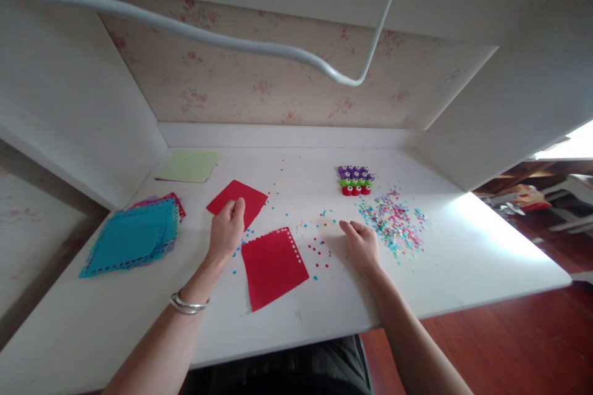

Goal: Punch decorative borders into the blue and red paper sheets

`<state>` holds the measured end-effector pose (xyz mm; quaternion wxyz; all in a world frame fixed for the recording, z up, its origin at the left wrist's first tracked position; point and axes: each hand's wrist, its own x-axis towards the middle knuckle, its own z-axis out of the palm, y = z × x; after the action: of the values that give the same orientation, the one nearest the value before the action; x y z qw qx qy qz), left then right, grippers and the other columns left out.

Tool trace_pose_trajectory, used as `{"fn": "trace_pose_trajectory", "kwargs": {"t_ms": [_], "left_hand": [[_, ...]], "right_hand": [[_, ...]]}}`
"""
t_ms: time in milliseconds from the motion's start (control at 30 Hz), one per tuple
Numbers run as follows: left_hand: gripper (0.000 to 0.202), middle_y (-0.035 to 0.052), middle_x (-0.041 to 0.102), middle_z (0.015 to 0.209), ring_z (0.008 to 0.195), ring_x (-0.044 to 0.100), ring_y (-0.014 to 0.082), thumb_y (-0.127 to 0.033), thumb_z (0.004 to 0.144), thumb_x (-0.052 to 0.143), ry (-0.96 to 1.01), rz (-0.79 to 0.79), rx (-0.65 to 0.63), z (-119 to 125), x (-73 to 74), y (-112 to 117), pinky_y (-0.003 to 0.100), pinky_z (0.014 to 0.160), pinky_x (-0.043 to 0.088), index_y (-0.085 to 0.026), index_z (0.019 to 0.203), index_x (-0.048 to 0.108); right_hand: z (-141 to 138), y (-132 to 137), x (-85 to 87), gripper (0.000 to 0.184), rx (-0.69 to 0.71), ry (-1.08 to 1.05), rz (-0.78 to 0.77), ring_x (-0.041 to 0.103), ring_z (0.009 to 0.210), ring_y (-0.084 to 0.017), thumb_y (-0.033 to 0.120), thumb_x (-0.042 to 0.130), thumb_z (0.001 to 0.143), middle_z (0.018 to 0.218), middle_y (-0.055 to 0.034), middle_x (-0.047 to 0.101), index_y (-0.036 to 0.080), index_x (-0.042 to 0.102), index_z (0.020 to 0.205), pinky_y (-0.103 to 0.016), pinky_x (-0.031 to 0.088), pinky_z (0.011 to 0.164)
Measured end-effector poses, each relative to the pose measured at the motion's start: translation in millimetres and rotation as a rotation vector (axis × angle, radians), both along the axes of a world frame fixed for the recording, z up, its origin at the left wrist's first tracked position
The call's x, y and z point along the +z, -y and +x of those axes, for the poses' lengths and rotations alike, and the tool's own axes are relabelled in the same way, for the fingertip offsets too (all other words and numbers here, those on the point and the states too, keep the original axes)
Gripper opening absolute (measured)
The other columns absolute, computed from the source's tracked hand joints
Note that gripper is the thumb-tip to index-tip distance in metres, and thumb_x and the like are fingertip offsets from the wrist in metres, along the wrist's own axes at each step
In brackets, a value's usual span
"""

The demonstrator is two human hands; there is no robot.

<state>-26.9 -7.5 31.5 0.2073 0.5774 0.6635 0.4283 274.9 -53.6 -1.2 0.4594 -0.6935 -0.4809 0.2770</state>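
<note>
My left hand (227,229) rests on the near edge of a plain red paper sheet (237,199), fingers curled down and pinching it. A second red sheet (273,266) with a punched, scalloped top edge lies flat just right of that hand, nearer to me. My right hand (360,244) lies on the white desk (463,259) with its fingers curled under, beside a heap of multicoloured paper confetti (393,227). I cannot make out anything inside it. Loose red and blue dots are scattered between my hands.
A stack of blue sheets with punched borders (130,237) lies at the left, a pale green sheet (189,165) behind it. Small purple, green and red punches (356,180) stand in rows at the back. A white cable (231,43) hangs overhead. Wooden floor lies to the right.
</note>
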Motion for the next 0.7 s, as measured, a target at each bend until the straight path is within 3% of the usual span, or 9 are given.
{"fn": "trace_pose_trajectory", "kwargs": {"t_ms": [133,700], "left_hand": [[0.042,-0.0049,0.039,0.049,0.050,0.039,0.0133,-0.042,0.094,0.041,-0.018,0.004,-0.021,0.6,0.3,0.1,0.028,0.053,0.026,-0.022,0.057,0.035],[0.042,-0.0057,0.037,0.047,0.049,0.039,0.0131,-0.042,0.093,0.042,-0.073,0.001,-0.066,2.4,-0.3,1.6,0.027,0.053,0.025,-0.022,0.056,0.034]], "right_hand": [[-0.3,0.0,0.8,0.041,0.003,0.004,-0.007,0.020,0.049,-0.010,0.043,0.054,0.078,0.051,0.0072,0.020,0.023,0.027,0.054,-0.025,0.017,0.046],[-0.7,-0.4,1.2,0.043,-0.001,0.018,-0.021,0.020,0.048,-0.010,0.046,0.054,0.078,0.050,0.0070,0.020,0.023,0.027,0.054,-0.026,0.017,0.045]]}}
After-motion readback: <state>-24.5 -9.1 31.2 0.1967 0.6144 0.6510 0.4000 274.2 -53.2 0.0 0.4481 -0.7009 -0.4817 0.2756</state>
